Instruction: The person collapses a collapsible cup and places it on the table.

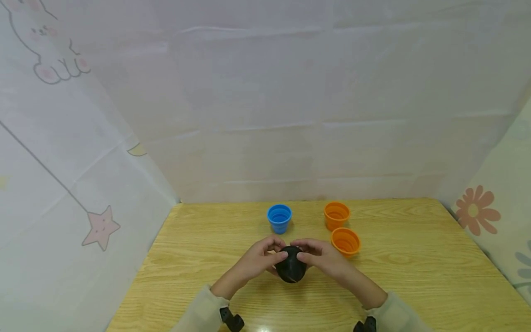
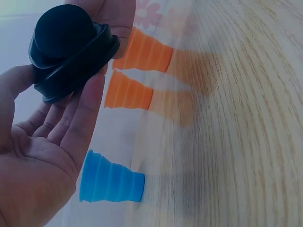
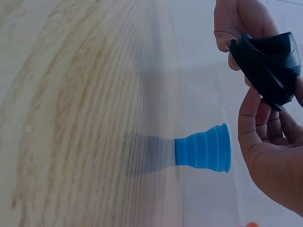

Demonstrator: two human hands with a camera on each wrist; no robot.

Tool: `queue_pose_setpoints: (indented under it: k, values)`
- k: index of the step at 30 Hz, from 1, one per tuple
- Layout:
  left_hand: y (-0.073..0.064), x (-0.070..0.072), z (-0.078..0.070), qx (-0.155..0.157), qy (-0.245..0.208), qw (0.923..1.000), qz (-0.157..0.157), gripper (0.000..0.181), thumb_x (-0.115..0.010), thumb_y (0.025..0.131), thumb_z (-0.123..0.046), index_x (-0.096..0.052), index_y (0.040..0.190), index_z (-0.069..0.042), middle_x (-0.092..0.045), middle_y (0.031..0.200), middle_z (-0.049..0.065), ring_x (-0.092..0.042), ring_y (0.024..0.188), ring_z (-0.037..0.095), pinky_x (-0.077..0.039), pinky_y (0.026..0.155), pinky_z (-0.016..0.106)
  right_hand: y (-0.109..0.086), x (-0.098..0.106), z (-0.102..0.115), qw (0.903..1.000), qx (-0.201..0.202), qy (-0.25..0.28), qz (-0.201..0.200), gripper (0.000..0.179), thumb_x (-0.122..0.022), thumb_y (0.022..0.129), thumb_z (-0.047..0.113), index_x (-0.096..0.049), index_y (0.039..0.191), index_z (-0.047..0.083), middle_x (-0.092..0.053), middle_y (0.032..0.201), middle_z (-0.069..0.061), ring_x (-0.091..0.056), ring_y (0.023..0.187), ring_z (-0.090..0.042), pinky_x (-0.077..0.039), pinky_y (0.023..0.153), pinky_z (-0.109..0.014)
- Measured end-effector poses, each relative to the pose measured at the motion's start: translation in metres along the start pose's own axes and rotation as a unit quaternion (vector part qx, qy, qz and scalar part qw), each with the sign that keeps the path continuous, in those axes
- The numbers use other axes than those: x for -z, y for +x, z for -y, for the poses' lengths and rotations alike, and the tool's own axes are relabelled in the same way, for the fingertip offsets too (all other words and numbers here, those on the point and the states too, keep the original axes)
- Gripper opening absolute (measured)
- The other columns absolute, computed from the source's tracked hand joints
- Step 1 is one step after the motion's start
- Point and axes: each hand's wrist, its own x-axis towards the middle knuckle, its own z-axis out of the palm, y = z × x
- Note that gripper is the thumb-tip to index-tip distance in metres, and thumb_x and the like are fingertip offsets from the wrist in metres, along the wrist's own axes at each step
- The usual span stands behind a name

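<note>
Jointly, L hand [image 1: 258, 261] & R hand [image 1: 327, 259] grip blk item [image 1: 292, 269] nr 1 blue cup [image 1: 280, 226].

Head view from above, low wrist close-ups

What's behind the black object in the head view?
Beyond the black object stand a blue cup and, farther right, two orange cups. Whatever the object directly covers in that view cannot be seen.

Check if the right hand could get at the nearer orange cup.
Probably not immediately: the right hand helps hold the black object. Otherwise the way looks free, with the nearer orange cup close by and nothing visible between.
</note>
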Motion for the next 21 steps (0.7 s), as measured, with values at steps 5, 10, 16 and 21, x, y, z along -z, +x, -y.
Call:
queue_pose_setpoints:
  k: [5, 10, 16, 21]
  values:
    - [0.0000, -0.0008, 0.0005, -0.008, 0.007, 0.9999, -0.006, 0.031, -0.062, 0.103, -0.024, -0.055, 0.124, -0.003, -0.056, 0.112, 0.013, -0.071, 0.094, 0.025, -0.060, 0.076, 0.056, 0.0005, 0.0004, -0.0008, 1.0000, -0.006, 0.003, -0.003, 0.048, -0.065, 0.101, 0.031, -0.058, 0.140, 0.006, -0.063, 0.132, -0.016, -0.063, 0.110, -0.025, -0.056, 0.087, -0.034]
    - [-0.0007, -0.0018, 0.0002, -0.009, 0.010, 0.9998, -0.017, 0.033, -0.062, 0.103, -0.023, -0.053, 0.127, -0.002, -0.056, 0.115, 0.014, -0.072, 0.095, 0.026, -0.060, 0.078, 0.056, 0.0024, 0.0009, -0.0014, 0.9998, -0.008, 0.016, -0.009, 0.046, -0.065, 0.101, 0.030, -0.059, 0.138, 0.005, -0.064, 0.129, -0.015, -0.064, 0.109, -0.026, -0.057, 0.088, -0.035]
    - [0.0005, -0.0021, -0.0002, -0.008, 0.026, 0.9995, -0.015, 0.035, -0.061, 0.103, -0.023, -0.055, 0.132, -0.004, -0.058, 0.115, 0.014, -0.072, 0.097, 0.026, -0.059, 0.080, 0.057, 0.0044, 0.0008, -0.0043, 0.9996, -0.015, 0.005, -0.023, 0.046, -0.067, 0.100, 0.032, -0.059, 0.138, 0.007, -0.067, 0.119, -0.012, -0.064, 0.105, -0.025, -0.058, 0.085, -0.034]
    - [0.0014, -0.0026, -0.0010, -0.016, 0.045, 0.9986, -0.022, 0.032, -0.062, 0.103, -0.022, -0.059, 0.130, -0.006, -0.060, 0.116, 0.014, -0.072, 0.096, 0.025, -0.060, 0.078, 0.054, 0.0063, 0.0007, -0.0074, 0.9994, -0.018, -0.001, -0.028, 0.048, -0.068, 0.099, 0.033, -0.059, 0.138, 0.006, -0.066, 0.114, -0.011, -0.064, 0.103, -0.025, -0.059, 0.084, -0.034]
